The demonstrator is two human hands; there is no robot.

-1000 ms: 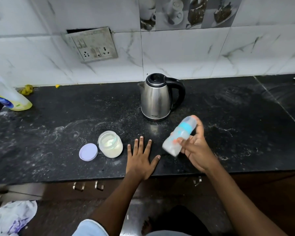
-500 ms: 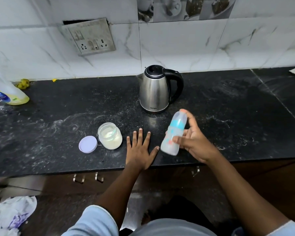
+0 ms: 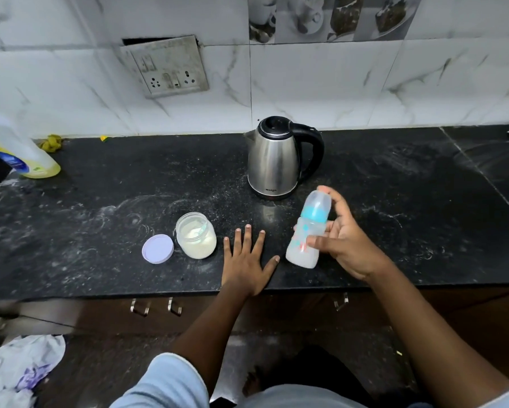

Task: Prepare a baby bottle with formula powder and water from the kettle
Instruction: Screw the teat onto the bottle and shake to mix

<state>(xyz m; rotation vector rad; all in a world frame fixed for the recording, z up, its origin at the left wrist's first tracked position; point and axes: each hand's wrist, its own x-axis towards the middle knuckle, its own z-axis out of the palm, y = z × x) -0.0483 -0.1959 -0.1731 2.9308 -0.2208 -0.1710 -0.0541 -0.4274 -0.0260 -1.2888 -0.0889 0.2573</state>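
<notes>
Head view: the translucent plastic baby bottle with a blue collar and clear cap [image 3: 307, 231] is held above the black speckled stone counter [image 3: 100, 219], tilted with its cap end leaning away toward the wall, base nearest the counter's front edge. Contents look cloudy white. The right hand [image 3: 340, 242] wraps the bottle's side: thumb across the lower body, fingers curled behind, forefinger reaching up near the cap. With the bottle capped and the liquid milky, the grip reads as mixing by shaking; powder and water appear to be already in.

The left hand [image 3: 247, 260] lies flat on the counter just left of the bottle, fingers spread wide, holding nothing. Probably a brace for the body while the other arm works.

Left of it stands the small clear jar of pale formula powder [image 3: 196, 236], open, with its round lilac lid [image 3: 158, 249] lying flat just beside it. The jar is not yet closed.

Behind the bottle, the stainless steel electric kettle with a black handle [image 3: 277, 160] stands upright, lid shut. At the far left edge stands a yellow liquid bottle [image 3: 15, 148], well apart.
</notes>
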